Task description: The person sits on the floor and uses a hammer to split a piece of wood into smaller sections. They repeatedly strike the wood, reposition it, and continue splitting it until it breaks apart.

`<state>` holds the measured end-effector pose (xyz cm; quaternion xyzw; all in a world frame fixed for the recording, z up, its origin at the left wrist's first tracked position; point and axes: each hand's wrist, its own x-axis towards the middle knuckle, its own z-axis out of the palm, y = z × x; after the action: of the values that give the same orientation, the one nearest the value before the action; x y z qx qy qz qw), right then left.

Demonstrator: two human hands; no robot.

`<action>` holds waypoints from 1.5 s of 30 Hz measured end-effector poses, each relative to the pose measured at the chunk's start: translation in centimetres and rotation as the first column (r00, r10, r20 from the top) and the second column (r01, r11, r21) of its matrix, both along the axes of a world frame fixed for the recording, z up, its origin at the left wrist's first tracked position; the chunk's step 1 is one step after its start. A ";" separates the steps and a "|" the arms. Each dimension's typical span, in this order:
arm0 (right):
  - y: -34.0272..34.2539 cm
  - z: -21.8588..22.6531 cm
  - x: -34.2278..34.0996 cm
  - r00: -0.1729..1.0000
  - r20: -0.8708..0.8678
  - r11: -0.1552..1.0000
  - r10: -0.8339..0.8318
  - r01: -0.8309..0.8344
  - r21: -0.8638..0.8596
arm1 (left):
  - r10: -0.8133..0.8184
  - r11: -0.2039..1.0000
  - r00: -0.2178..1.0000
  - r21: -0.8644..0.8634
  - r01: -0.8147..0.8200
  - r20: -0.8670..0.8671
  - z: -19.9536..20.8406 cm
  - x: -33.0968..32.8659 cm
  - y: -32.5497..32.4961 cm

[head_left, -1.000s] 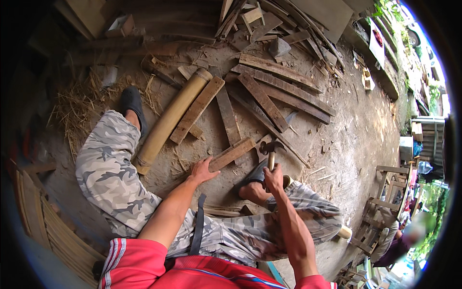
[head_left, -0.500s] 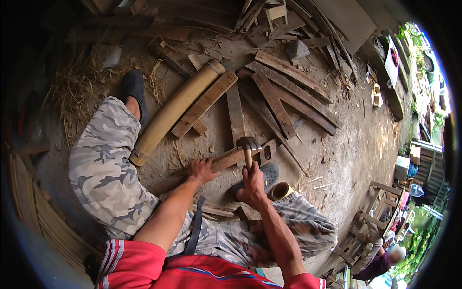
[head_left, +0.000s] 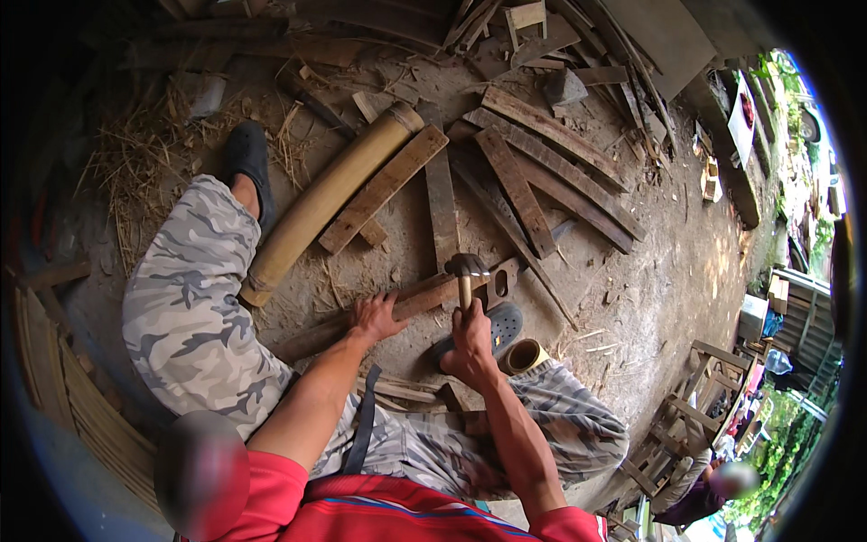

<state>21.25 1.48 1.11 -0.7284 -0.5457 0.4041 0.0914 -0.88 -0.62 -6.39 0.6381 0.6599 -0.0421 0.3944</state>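
The right hand (head_left: 470, 339) grips a hammer (head_left: 466, 282), its head over the far end of a wooden plank (head_left: 428, 299) low above the ground. The left hand (head_left: 377, 316) lies across the plank, whether clasping, I cannot tell. Work seems under way; what remains is unclear.

Hammer handle (head_left: 465, 291) is partly hidden in right hand (head_left: 470, 336); left hand (head_left: 374, 318) covers part of plank (head_left: 435, 297); lower edge cuts shirt (head_left: 397, 517)

Present are one hammer (head_left: 466, 271) at centre, one left hand (head_left: 377, 316) at eight o'clock and one right hand (head_left: 471, 341) at five, one timber (head_left: 432, 296) under the left, two dark clogs (head_left: 247, 163), one long bamboo pole (head_left: 334, 203) at ten, and at least four planks (head_left: 515, 191) at two.
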 end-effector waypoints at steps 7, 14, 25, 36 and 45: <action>1.9 5.4 -2.3 1.000 -0.009 0.982 -0.019 0.020 0.185 | 0.027 1.000 1.000 -0.006 -0.027 0.008 0.6 -0.4 0.2; -0.7 2.3 -1.4 0.983 0.022 0.983 0.182 -0.182 -0.003 | 0.034 0.987 0.999 0.159 -0.033 -0.007 -1.6 0.1 -1.1; -0.2 2.4 -1.3 0.981 -0.071 0.975 0.183 -0.172 0.139 | 0.025 0.999 0.999 0.047 -0.026 0.025 -0.7 -0.1 -0.2; 1.6 5.5 -3.3 0.990 0.057 0.950 0.127 -0.138 0.280 | 0.077 0.997 0.991 0.018 -0.079 0.110 -2.5 -0.4 -1.0; 1.8 4.4 -0.6 0.997 0.076 0.951 0.032 -0.054 0.305 | 0.088 0.996 0.987 -0.025 -0.085 0.131 -2.3 -1.7 -0.7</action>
<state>20.62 3.28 5.54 -0.7071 -0.6205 0.2905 0.1750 -2.57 -1.31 -8.71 0.6064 0.6590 0.0111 0.4448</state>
